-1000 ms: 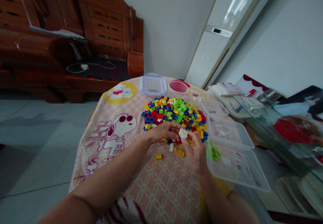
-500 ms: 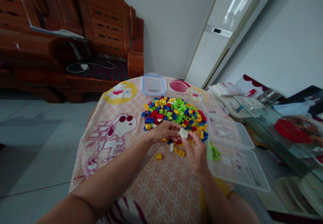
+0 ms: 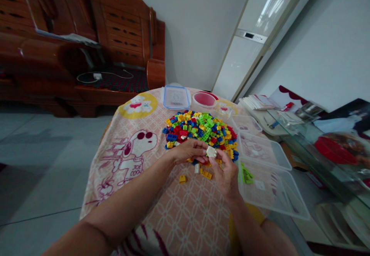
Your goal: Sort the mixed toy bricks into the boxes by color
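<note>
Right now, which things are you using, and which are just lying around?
In use: white brick, held between left hand and right hand; brick pile; clear tub with green bricks.
Lying about: lidded box, pink bowl, papers, wooden bench.

Living room: carved wooden sofa point(image 3: 86, 36)
</note>
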Tool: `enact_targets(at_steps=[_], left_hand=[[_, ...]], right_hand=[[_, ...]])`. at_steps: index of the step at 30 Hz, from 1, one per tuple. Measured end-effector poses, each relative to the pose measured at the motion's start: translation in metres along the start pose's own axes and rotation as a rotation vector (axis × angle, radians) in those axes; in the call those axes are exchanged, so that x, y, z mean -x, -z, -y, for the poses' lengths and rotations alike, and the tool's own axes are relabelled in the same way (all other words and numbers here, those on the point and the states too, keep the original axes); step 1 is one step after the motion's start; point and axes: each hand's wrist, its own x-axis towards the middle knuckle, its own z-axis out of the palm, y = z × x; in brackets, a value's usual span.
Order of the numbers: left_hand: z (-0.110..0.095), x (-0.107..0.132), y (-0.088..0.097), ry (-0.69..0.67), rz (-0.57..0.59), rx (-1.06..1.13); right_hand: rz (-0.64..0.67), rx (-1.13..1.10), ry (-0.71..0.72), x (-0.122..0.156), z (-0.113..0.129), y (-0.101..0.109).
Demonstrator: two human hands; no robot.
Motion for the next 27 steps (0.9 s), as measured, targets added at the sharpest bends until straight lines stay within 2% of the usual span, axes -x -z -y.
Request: enact_targets(at_steps=[11,17,22,27], left_hand=[[0.001,0.0,0.001,0.0,0.019,0.061],[-0.006,0.002,0.006,-0.028,-0.135,0.03],[-0.013,0.004,0.011,-0.103,-0.27,0.019],[-0.011,0.003,0.01,-0.138,-0.259,-0.017]], right_hand=[[-0.026,0.0,0.023,0.0,0.002,0.002],[-0.057,0.042,0.05,0.0,-0.003,0.002],[-0.053,0.193,0.157,0.001,-0.007,-0.001],[-0.04,0.314,0.262,0.0,-0.01,-0.006]])
